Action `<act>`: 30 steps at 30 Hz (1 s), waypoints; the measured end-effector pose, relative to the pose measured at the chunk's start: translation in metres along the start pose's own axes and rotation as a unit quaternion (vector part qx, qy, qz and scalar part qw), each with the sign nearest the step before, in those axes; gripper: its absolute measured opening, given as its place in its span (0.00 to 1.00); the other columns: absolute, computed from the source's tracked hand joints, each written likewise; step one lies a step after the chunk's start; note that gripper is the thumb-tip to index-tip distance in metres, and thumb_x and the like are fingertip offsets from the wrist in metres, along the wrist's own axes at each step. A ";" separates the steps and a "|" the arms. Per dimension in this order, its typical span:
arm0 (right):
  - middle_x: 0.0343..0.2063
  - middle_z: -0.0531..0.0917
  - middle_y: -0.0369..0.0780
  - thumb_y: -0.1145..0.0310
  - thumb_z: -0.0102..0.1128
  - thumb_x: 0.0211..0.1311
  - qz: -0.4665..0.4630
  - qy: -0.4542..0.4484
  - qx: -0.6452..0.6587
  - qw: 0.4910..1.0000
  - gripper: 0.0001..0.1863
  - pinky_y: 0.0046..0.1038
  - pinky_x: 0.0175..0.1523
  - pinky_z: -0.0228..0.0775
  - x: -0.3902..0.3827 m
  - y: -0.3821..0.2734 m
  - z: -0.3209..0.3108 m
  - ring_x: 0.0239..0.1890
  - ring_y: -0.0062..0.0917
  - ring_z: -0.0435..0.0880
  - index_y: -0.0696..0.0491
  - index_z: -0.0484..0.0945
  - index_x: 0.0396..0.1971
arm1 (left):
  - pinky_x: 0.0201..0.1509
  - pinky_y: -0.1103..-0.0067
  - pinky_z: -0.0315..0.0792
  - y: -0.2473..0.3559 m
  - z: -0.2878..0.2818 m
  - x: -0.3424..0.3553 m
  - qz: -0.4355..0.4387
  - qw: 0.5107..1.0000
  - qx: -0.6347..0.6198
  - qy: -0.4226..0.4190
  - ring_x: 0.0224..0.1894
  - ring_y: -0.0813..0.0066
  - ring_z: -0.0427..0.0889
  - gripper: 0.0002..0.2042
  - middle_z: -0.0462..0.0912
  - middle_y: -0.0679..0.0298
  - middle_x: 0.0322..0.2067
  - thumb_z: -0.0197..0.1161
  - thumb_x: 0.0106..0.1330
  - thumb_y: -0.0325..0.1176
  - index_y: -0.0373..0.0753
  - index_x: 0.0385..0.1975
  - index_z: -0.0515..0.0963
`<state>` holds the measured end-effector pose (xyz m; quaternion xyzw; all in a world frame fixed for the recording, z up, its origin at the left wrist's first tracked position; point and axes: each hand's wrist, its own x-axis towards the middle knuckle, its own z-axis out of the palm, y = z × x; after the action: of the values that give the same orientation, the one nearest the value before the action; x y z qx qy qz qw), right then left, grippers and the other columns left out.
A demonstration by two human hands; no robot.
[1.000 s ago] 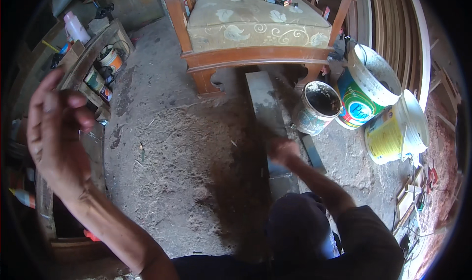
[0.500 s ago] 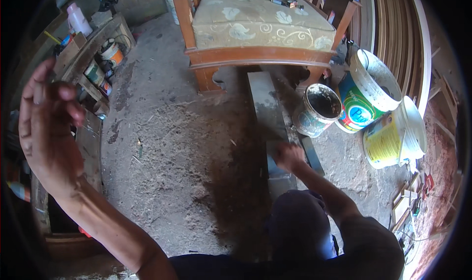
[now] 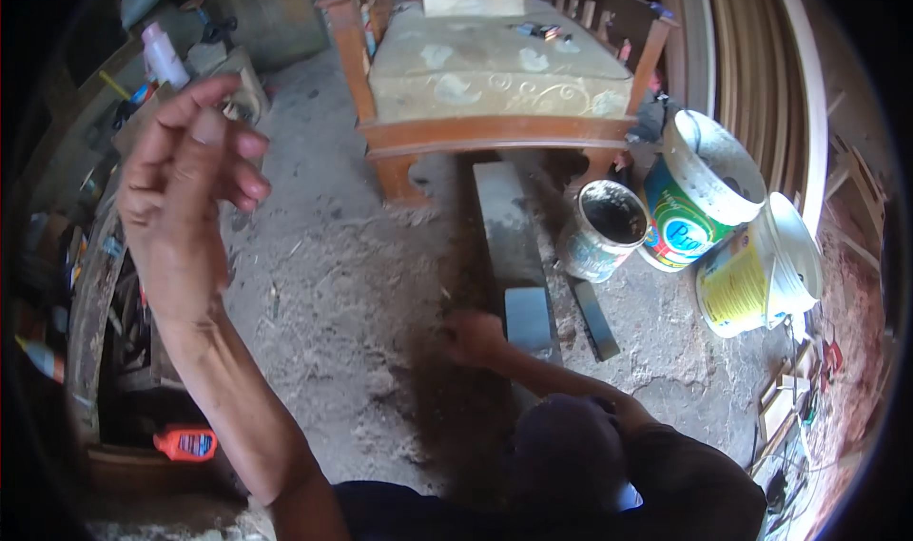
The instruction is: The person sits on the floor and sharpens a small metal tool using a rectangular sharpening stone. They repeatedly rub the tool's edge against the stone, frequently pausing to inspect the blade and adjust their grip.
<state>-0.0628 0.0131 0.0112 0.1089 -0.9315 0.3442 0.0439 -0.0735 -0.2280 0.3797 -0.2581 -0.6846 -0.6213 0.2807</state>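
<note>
My left hand point(image 3: 185, 199) is raised at the left, its fingers loosely curled but apart, holding nothing. My right hand point(image 3: 471, 337) is low in the middle, blurred, just left of a pale grey rectangular block point(image 3: 530, 318); what it holds, if anything, is unclear. The block lies on a long, narrow grey slab point(image 3: 504, 208) that stretches toward the bed. A narrow dark bar point(image 3: 595, 322) lies to its right, beside a stained bucket point(image 3: 594, 256).
A wooden bed frame point(image 3: 495, 132) with a patterned mattress point(image 3: 495, 66) stands ahead. At right are a green-labelled bucket point(image 3: 680, 237), a yellow-labelled bucket point(image 3: 732, 284), upright boards point(image 3: 780, 85) and scraps point(image 3: 785, 394). Cluttered shelving point(image 3: 105, 303) and a red bottle point(image 3: 185, 441) are at left.
My right hand has moved left off the grey block, which now shows fully. My left hand has shifted rightward. The whole view has shifted slightly, with the bed appearing a little lower.
</note>
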 end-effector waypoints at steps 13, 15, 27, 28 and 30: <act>0.30 0.77 0.31 0.70 0.66 0.53 0.212 0.157 0.773 0.577 0.11 0.30 0.42 0.75 -0.026 0.062 -0.150 0.32 0.26 0.79 0.45 0.75 0.36 | 0.27 0.88 0.66 -0.011 0.033 -0.016 -0.084 0.991 0.083 -0.056 0.23 0.87 0.75 0.15 0.81 0.68 0.28 0.58 0.73 0.40 0.36 0.51 0.78; 0.30 0.77 0.32 0.73 0.65 0.53 0.193 0.208 0.717 0.637 0.12 0.30 0.42 0.74 -0.015 0.074 -0.180 0.32 0.25 0.79 0.46 0.75 0.37 | 0.28 0.88 0.66 -0.012 0.037 -0.018 -0.089 0.991 0.085 -0.061 0.23 0.87 0.76 0.12 0.83 0.68 0.28 0.59 0.73 0.35 0.37 0.50 0.79; 0.52 0.80 0.52 0.63 0.66 0.50 0.386 0.149 0.085 0.907 0.25 0.37 0.59 0.74 0.123 0.320 -0.237 0.56 0.39 0.81 0.59 0.79 0.49 | 0.28 0.89 0.67 -0.045 0.061 -0.026 -0.182 0.969 0.083 -0.145 0.24 0.88 0.76 0.09 0.83 0.68 0.28 0.57 0.73 0.30 0.36 0.48 0.79; 0.53 0.80 0.52 0.61 0.66 0.50 0.401 0.138 0.025 0.905 0.25 0.38 0.61 0.73 0.128 0.314 -0.225 0.57 0.40 0.80 0.59 0.81 0.48 | 0.28 0.89 0.67 -0.044 0.057 -0.028 -0.185 0.968 0.090 -0.144 0.24 0.88 0.76 0.09 0.83 0.68 0.28 0.58 0.73 0.30 0.36 0.48 0.79; 0.54 0.80 0.53 0.58 0.66 0.49 0.413 0.117 -0.049 0.902 0.26 0.38 0.64 0.71 0.131 0.297 -0.205 0.59 0.40 0.79 0.60 0.82 0.47 | 0.28 0.89 0.67 -0.042 0.053 -0.032 -0.192 0.965 0.100 -0.145 0.24 0.88 0.76 0.10 0.83 0.68 0.28 0.58 0.73 0.31 0.36 0.48 0.79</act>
<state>-0.2580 0.3434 0.0000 -0.3288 -0.8967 0.2961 0.0115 -0.0840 -0.1790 0.3236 -0.1796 -0.8137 -0.5474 0.0777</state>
